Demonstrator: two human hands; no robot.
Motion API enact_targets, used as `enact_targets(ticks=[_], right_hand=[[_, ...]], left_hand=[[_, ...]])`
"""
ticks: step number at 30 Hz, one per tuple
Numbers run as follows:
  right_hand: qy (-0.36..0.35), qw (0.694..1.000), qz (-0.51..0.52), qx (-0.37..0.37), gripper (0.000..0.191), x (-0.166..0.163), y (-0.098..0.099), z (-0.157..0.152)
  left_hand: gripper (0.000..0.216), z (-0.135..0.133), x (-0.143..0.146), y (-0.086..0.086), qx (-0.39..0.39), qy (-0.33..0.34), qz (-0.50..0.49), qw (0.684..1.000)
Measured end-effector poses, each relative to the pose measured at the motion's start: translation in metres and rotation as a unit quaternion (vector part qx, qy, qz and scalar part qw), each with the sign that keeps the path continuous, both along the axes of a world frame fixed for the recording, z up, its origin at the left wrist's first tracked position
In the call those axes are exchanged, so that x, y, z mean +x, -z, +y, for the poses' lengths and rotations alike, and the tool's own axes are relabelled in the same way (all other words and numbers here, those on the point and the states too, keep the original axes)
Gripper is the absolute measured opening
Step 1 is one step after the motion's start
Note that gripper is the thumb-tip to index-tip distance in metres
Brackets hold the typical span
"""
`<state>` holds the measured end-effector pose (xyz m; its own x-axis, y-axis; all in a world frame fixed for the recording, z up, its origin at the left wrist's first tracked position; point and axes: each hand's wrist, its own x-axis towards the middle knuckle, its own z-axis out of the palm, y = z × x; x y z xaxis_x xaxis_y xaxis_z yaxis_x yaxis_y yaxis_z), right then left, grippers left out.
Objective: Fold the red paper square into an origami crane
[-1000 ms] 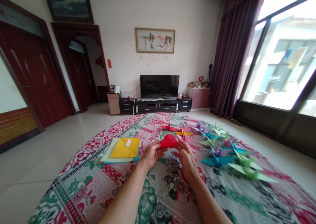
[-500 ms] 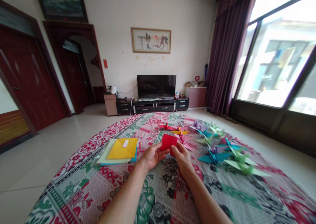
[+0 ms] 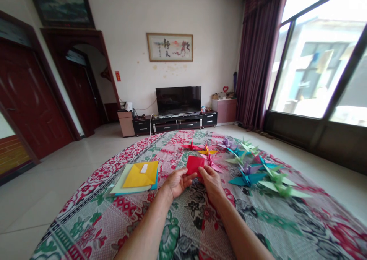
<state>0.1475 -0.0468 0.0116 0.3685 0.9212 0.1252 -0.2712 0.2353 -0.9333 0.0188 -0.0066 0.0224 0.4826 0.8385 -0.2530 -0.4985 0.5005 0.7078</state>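
A small folded square of red paper [image 3: 195, 164] is held up above the table between my two hands. My left hand [image 3: 178, 182] pinches its lower left corner, thumb on top and fingers curled beneath. At its lower right corner, my right hand [image 3: 210, 179] grips the paper between thumb and fingers. Just behind the square lie a pink paper crane [image 3: 211, 162], a yellow paper crane [image 3: 207, 150] and a red paper crane [image 3: 191, 146]. The fingertips under the paper are partly hidden.
A stack of coloured paper with a yellow sheet [image 3: 140, 174] on top lies to the left. Several more cranes, including a blue one [image 3: 247, 179] and a green one [image 3: 283, 189], spread over the right side. A flowered cloth [image 3: 183, 233] covers the round table.
The camera view has turned slightly, so the room sits a little further left. Both hands keep their hold on the red paper, which is tilted a little differently.
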Motion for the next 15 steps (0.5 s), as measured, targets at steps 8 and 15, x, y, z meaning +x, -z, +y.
enact_targets(ticks=[8,15], right_hand=[[-0.009,1.0,-0.007,-0.018,0.035,0.0026,0.0017,0.0024],[-0.046,0.999,0.008,-0.029,0.026,0.0059,0.0004,0.0002]], left_hand=[[0.008,-0.0026,0.0023,-0.0009,0.017,-0.001,0.021,1.0],[0.015,-0.0024,0.0002,-0.002,0.028,0.019,0.057,0.998]])
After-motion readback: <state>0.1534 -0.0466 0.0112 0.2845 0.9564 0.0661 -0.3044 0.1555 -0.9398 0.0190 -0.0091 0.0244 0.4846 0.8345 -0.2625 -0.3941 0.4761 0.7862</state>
